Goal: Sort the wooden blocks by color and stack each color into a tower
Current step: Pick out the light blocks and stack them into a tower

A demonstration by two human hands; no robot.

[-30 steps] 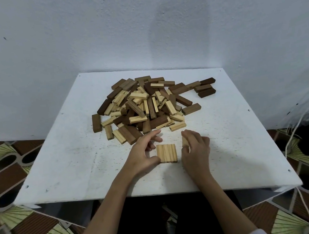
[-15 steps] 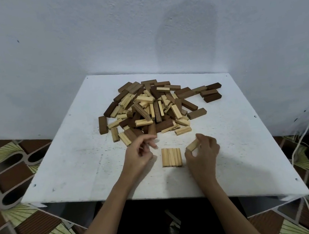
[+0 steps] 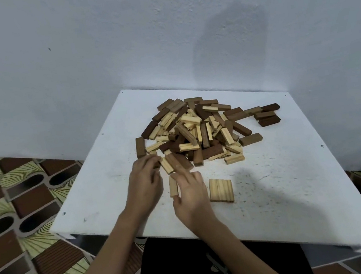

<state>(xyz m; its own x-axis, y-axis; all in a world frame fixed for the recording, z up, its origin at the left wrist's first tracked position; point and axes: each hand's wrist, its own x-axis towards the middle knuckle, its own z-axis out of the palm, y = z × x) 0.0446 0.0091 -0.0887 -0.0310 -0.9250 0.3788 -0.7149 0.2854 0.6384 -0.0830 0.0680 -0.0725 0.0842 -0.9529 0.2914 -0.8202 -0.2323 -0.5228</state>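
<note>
White tabletop (image 3: 275, 193) carries a mixed pile of light and dark wooden blocks (image 3: 199, 131) toward 12 o'clock, with a flat row of light blocks (image 3: 220, 189) laid side by side near the front edge, at about 6 o'clock from the pile. Left hand (image 3: 144, 183) reaches to the pile's 7 o'clock edge, fingers curled over blocks there; motion blur, so its grip cannot be told. Right hand (image 3: 191, 195) lies just at 9 o'clock of the row, grip pinching a single light block (image 3: 173, 186).
</note>
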